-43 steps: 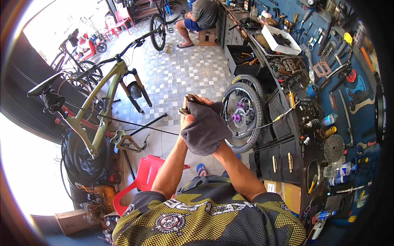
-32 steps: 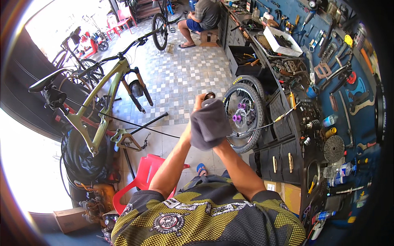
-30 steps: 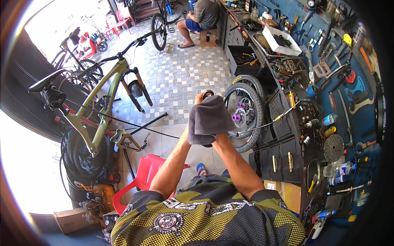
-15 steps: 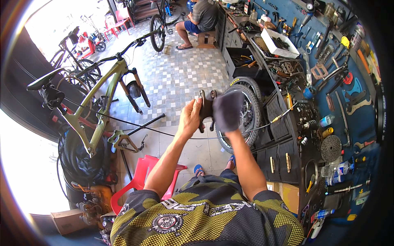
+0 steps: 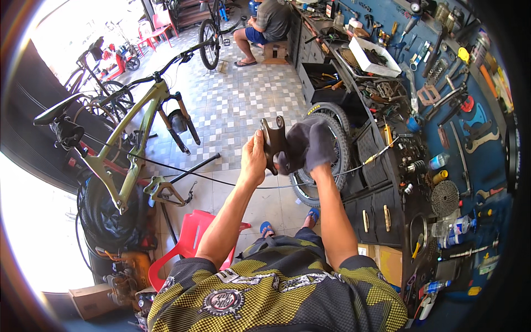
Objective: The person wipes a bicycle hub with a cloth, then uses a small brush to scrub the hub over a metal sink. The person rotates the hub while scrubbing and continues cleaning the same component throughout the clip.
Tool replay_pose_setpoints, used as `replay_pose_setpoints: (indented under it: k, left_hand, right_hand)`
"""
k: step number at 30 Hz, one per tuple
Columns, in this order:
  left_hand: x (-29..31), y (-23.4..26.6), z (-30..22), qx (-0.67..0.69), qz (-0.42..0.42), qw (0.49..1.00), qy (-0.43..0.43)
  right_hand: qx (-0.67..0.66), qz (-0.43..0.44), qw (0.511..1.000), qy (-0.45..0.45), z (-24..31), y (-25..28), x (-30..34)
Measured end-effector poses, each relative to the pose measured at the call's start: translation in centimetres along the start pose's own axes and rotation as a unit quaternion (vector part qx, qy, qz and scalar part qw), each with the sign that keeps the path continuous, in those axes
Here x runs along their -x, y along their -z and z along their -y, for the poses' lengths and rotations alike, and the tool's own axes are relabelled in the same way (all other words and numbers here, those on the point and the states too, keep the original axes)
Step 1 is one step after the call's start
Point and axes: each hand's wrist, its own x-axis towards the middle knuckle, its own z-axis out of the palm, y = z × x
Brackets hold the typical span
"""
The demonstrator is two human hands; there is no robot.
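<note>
The person stands in a bike workshop holding a dark metal bracket (image 5: 272, 141) up at chest height, over the tiled floor (image 5: 243, 99). The left hand (image 5: 254, 160) pinches it by its left edge, thumb in front, fingers behind. The right hand (image 5: 319, 146) is wrapped in a dark rag (image 5: 301, 145), its grip pressed through the cloth against the bracket's right side.

The bracket looks like stiff metal, fairly light for its size, with holes and prongs at the top; if it is greasy it could slip, so the flat edges seem the safest hold. The rag is soft and limp and bunches easily.

Just behind the hands leans a wheel (image 5: 332, 149) against the dark worktop (image 5: 381, 160). A green bike frame (image 5: 130, 149) hangs to the left, a red stool (image 5: 191, 243) stands below, and another person (image 5: 271, 22) sits far off.
</note>
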Motion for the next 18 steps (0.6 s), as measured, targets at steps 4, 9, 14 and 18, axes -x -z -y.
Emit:
replay_pose_setpoints:
  k: [4, 9, 14, 18]
  left_hand:
    - [-1.1, -1.0, 4.9, -0.385, 0.0, 0.86, -0.335]
    - [-0.5, -0.1, 4.6, -0.399, 0.025, 0.86, -0.317]
    - [-0.1, -2.1, 1.4, 0.024, -0.011, 0.998, 0.049]
    - [-0.6, -0.1, -1.8, 0.244, 0.055, 0.967, 0.054]
  right_hand:
    - [0.469, 0.016, 0.807, 0.359, -5.2, -0.2, -0.3]
    - [0.515, 0.05, 0.783, 0.346, -2.2, -1.8, -0.8]
    - [0.436, 0.044, 0.852, 0.288, -1.6, -3.2, -1.0]
    - [0.389, 0.222, 0.867, 0.217, 2.7, -5.2, 2.0]
